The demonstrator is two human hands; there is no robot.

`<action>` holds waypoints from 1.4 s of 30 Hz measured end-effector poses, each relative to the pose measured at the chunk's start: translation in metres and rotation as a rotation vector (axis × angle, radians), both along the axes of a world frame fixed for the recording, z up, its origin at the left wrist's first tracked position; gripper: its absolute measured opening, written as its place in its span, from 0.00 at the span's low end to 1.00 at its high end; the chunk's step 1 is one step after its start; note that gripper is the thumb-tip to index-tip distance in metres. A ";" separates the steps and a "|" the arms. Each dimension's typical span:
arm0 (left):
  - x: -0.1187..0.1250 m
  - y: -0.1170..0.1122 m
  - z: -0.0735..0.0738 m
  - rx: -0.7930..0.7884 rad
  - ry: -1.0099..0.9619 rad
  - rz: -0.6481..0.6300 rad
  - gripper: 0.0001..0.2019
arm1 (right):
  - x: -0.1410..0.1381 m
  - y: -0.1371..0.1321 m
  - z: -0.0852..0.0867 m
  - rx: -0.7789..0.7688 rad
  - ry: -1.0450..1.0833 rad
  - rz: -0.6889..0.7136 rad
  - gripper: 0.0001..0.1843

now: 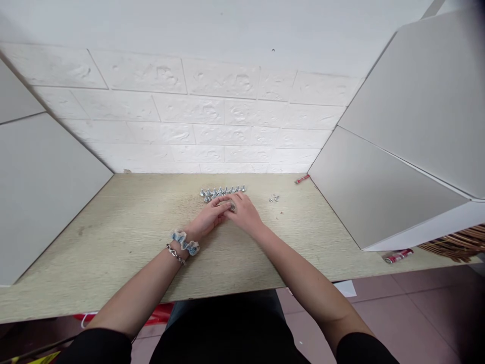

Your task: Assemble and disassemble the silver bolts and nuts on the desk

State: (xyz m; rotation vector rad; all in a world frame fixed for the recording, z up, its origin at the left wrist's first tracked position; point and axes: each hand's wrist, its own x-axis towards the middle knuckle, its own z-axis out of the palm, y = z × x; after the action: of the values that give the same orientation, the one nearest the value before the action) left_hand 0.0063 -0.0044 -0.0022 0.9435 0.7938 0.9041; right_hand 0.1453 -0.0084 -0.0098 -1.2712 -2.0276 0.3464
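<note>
I see a small silver piece, shiny and mostly hidden. The left hand and right hand pinch it together, just nearer me than the row of silver fasteners.

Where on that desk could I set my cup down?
The widest bare patch of the desk lies between the left grey panel and the left hand. A smaller one lies between the right hand and the right panel, toward the front. Crowded: behind the hands, with the row of metal parts and a small cluster.
</note>
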 end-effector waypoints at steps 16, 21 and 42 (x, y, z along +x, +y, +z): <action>-0.004 0.005 0.005 -0.022 -0.025 0.148 0.21 | 0.052 0.014 0.026 0.372 0.102 -0.323 0.21; -0.001 0.001 0.006 -0.043 -0.038 0.109 0.22 | 0.036 0.005 0.025 0.315 0.030 -0.095 0.23; -0.009 0.004 0.012 0.009 -0.041 0.112 0.33 | 0.065 0.014 0.034 0.415 0.339 -0.515 0.22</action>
State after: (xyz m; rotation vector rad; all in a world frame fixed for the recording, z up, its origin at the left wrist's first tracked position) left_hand -0.0031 0.0000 0.0096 0.8919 0.8142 1.0221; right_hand 0.2102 0.0056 0.0239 -1.3053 -1.3381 -0.0972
